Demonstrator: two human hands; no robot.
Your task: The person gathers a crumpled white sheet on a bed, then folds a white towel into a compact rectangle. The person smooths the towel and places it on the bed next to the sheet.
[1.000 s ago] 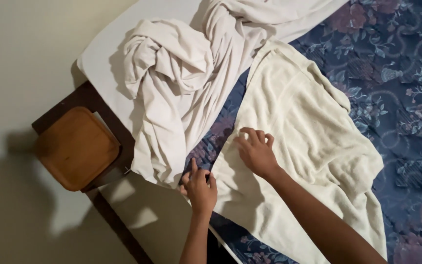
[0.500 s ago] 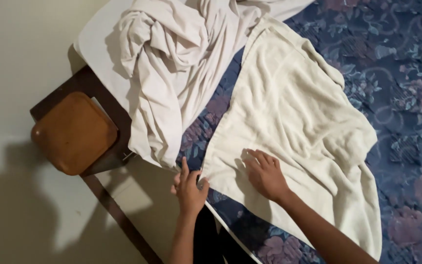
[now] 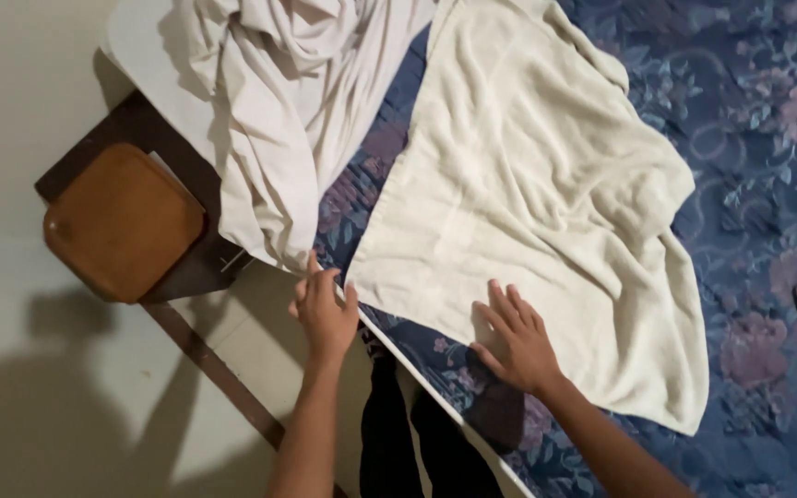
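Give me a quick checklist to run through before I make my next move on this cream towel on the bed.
1. Left hand on the near corner of the cream towel: ok, fingers at the corner.
2. Right hand flat on the near edge: ok.
3. Towel lying smooth: not ok, wrinkles and a rumpled right side.
4. Towel apart from the white sheet: ok along the near part; at the top, cannot tell.
5. Towel fully on the floral bedspread: ok.
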